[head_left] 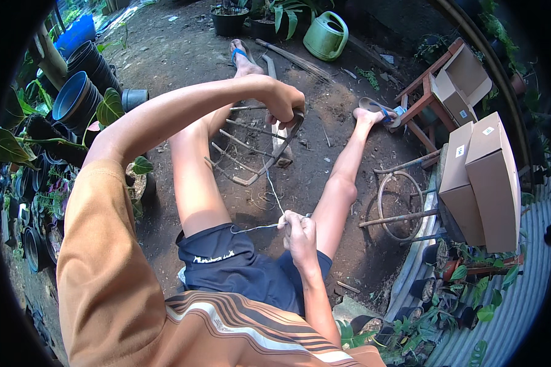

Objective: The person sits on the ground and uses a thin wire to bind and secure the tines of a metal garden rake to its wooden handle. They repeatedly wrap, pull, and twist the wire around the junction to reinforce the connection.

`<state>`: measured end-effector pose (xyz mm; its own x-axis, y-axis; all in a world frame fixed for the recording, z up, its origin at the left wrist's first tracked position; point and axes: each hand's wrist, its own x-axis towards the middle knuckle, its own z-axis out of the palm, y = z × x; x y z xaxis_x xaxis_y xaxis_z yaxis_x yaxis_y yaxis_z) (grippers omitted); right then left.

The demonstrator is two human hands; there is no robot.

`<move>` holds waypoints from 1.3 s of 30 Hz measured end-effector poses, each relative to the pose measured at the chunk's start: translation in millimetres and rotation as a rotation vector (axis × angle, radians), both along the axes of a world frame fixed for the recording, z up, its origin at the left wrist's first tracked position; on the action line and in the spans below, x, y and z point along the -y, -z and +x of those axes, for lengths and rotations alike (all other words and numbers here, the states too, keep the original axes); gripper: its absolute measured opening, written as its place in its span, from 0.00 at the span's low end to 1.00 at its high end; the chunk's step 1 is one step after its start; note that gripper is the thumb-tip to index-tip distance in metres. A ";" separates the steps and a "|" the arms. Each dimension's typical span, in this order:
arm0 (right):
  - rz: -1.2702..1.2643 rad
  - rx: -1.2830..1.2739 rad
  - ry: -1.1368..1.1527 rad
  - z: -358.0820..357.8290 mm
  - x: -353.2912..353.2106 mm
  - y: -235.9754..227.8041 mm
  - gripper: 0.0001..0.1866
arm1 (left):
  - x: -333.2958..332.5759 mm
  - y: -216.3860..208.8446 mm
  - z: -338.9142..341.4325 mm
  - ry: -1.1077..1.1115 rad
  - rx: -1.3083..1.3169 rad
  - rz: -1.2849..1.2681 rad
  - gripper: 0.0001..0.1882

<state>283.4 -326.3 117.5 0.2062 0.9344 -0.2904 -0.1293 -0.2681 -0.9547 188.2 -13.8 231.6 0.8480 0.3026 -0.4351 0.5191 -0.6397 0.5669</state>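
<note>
My left hand [281, 101], at the end of an arm bent across from the left, is closed round the top of a rake head [295, 129]. Its several rusty, curved tines spread to the left, above the ground between my legs. A short pale piece of wood [281, 147] shows just under this hand; whether it is joined to the rake head I cannot tell. Nearer my lap, my right hand [300, 235] pinches a thin light wire [274, 191]. One stretch of wire runs up to the rake head, and a loose end curves left over my shorts.
A green watering can [326, 37] stands at the far side. Cardboard boxes [480, 183] rest at right, beside a stool frame with a metal ring [401, 205]. Stacked black pots [76, 101] and plants line the left. My sandalled feet are on the soil.
</note>
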 end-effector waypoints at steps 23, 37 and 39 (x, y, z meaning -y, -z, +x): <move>-0.278 -0.059 0.318 51.1 60.8 66.2 0.21 | 119.6 168.2 59.0 -0.330 0.665 0.620 0.22; -0.048 0.171 0.228 41.9 15.3 28.1 0.24 | 124.3 169.5 57.0 -0.356 0.661 0.542 0.24; -0.070 0.125 0.220 43.5 1.6 13.9 0.23 | 125.2 168.4 56.8 -0.355 0.653 0.528 0.25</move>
<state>326.9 -327.9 103.6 0.4407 0.8415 -0.3124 -0.0738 -0.3129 -0.9469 245.1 -139.0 63.2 0.6957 0.6167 0.3684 0.4139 -0.7633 0.4962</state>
